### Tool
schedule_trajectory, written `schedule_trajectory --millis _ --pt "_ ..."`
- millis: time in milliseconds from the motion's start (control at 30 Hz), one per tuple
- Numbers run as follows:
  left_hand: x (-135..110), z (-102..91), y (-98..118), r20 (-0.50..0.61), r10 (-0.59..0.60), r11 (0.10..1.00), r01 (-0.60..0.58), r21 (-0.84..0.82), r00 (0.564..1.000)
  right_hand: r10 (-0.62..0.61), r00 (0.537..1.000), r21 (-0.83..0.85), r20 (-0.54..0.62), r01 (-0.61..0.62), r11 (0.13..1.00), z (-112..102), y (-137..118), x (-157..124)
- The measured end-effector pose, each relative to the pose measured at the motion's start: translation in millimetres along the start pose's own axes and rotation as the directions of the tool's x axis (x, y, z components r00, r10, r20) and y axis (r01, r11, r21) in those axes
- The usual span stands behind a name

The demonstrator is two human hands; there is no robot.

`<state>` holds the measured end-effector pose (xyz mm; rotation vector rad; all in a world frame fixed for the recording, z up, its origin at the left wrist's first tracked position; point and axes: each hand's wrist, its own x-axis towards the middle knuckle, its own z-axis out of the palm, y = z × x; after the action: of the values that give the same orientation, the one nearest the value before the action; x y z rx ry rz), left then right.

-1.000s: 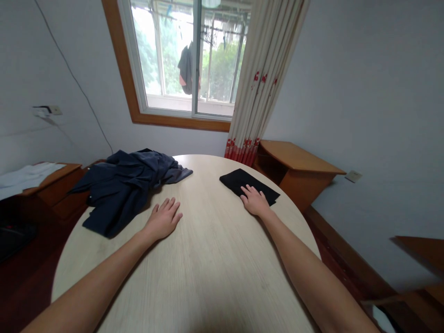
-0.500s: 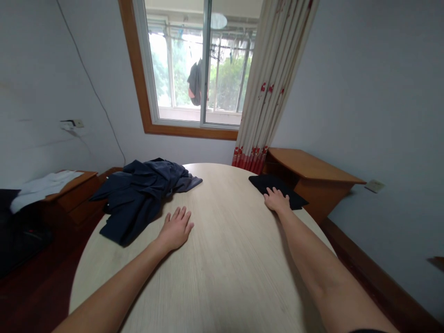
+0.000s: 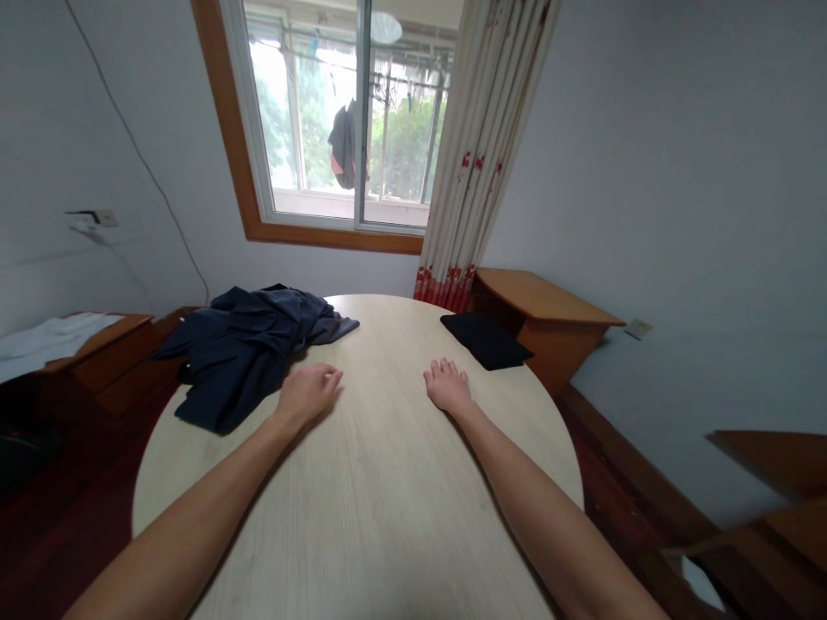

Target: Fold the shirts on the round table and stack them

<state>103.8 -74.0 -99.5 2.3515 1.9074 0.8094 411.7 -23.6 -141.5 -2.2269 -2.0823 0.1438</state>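
A heap of dark navy clothing (image 3: 242, 349) lies crumpled on the left of the round pale table (image 3: 381, 499), partly hanging over its edge. My left hand (image 3: 307, 390) is just right of the heap, with its fingers bent loosely and nothing visible in them. On the right side of the tabletop my right hand (image 3: 448, 385) rests palm down, fingers spread. Beyond it, a flat, neatly folded black garment (image 3: 486, 338) lies near the far right edge, apart from the hand.
A brown wooden desk (image 3: 549, 297) stands behind the table at the right, beside a curtain (image 3: 481, 155) and window (image 3: 310, 129). At the left, white cloth (image 3: 48, 340) lies on a low wooden cabinet (image 3: 122, 362). More wooden furniture (image 3: 781, 461) is at the lower right.
My right hand has left the folded black garment and come left and nearer onto bare tabletop. My left hand has curled its fingers and shifted slightly. The view has turned right.
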Motion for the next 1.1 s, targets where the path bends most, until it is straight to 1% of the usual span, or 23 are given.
schedule_trajectory --millis 33,67,133,167,233,267,300,333,400,467,533,600,667,733,800,833,867,900,933,967,1033,1067,1100 --pt "2.2 -5.2 -3.0 -0.118 -0.001 1.000 0.002 0.012 0.993 0.004 1.000 0.014 0.001 -0.004 1.000 -0.5 -1.5 -5.4" --pt "4.4 -10.1 -7.4 -0.239 0.011 1.000 -0.004 0.030 0.971 0.000 1.000 0.026 0.004 0.000 1.000 -1.4 -2.4 -10.5" --pt "8.0 -19.1 -19.2 -0.438 0.018 0.998 0.011 0.064 0.899 -0.029 0.999 0.046 0.018 0.028 0.999 -4.5 -2.5 -19.7" --pt "9.3 -22.9 -26.2 -0.506 0.002 0.996 0.043 0.076 0.862 -0.049 0.998 0.055 0.027 0.047 0.997 -6.6 -1.5 -23.3" --pt "10.7 -28.9 -40.7 -0.580 -0.060 0.986 0.138 0.090 0.812 -0.084 0.996 0.071 0.040 0.081 0.994 -11.2 1.8 -28.3" --pt "10.8 -30.7 -47.7 -0.591 -0.097 0.977 0.190 0.097 0.801 -0.096 0.994 0.078 0.046 0.092 0.993 -13.4 3.8 -29.5" --pt "10.7 -31.8 -54.3 -0.585 -0.133 0.965 0.238 0.107 0.800 -0.106 0.993 0.085 0.053 0.102 0.991 -15.2 5.9 -30.0" --pt "10.4 -32.2 -60.4 -0.564 -0.166 0.953 0.279 0.120 0.809 -0.115 0.992 0.090 0.059 0.109 0.990 -16.6 7.8 -30.0" --pt "9.8 -31.6 -70.6 -0.491 -0.220 0.934 0.328 0.143 0.843 -0.129 0.990 0.097 0.061 0.123 0.988 -17.9 10.8 -28.9" --pt "9.4 -31.0 -77.1 -0.422 -0.251 0.931 0.337 0.142 0.871 -0.138 0.989 0.099 0.054 0.132 0.986 -17.5 12.4 -27.6" --pt "9.6 -32.0 -79.2 -0.397 -0.265 0.938 0.330 0.103 0.878 -0.139 0.989 0.098 0.048 0.134 0.986 -16.3 12.9 -26.9" --pt "10.0 -34.4 -75.9 -0.405 -0.268 0.950 0.309 0.038 0.874 -0.138 0.989 0.099 0.049 0.132 0.986 -15.4 13.1 -26.7" --pt "10.0 -36.5 -66.9 -0.441 -0.250 0.966 0.256 -0.047 0.862 -0.139 0.989 0.108 0.045 0.133 0.985 -14.9 13.4 -26.9" --pt "8.3 -36.1 -52.2 -0.478 -0.178 0.983 0.130 -0.133 0.860 -0.148 0.989 0.142 0.017 0.144 0.979 -14.6 14.1 -26.8" --pt "3.4 -31.6 -32.1 -0.461 -0.045 0.978 -0.054 -0.199 0.886 -0.145 0.988 0.266 -0.052 0.154 0.952 -14.4 14.6 -25.9" --pt "-0.7 -28.0 -20.2 -0.423 0.047 0.962 -0.155 -0.224 0.905 -0.126 0.987 0.368 -0.096 0.153 0.917 -14.3 14.6 -25.2" --pt "-6.0 -23.8 -7.1 -0.369 0.153 0.935 -0.255 -0.245 0.917 -0.098 0.985 0.482 -0.139 0.154 0.862 -14.2 14.3 -24.3" --pt "-12.3 -19.2 6.8 -0.306 0.273 0.895 -0.357 -0.266 0.912 -0.068 0.983 0.594 -0.172 0.159 0.789 -14.0 13.6 -23.4" --pt "-19.3 -14.8 21.2 -0.245 0.401 0.838 -0.462 -0.291 0.883 -0.049 0.981 0.692 -0.190 0.169 0.702 -13.7 12.5 -22.7" --pt "-26.7 -11.0 35.6 -0.187 0.528 0.764 -0.559 -0.323 0.829 -0.047 0.980 0.772 -0.195 0.183 0.609 -13.1 11.0 -22.3" --pt "-40.3 -6.4 61.5 -0.111 0.726 0.592 -0.700 -0.400 0.678 -0.100 0.979 0.882 -0.176 0.201 0.426 -10.9 7.3 -23.0" --pt "-45.5 -5.8 71.6 -0.087 0.789 0.520 -0.737 -0.432 0.608 -0.136 0.979 0.918 -0.154 0.192 0.347 -9.5 5.3 -24.0" --pt "-49.0 -6.3 78.8 -0.073 0.827 0.468 -0.756 -0.457 0.557 -0.168 0.977 0.942 -0.131 0.175 0.285 -7.9 3.5 -25.5"
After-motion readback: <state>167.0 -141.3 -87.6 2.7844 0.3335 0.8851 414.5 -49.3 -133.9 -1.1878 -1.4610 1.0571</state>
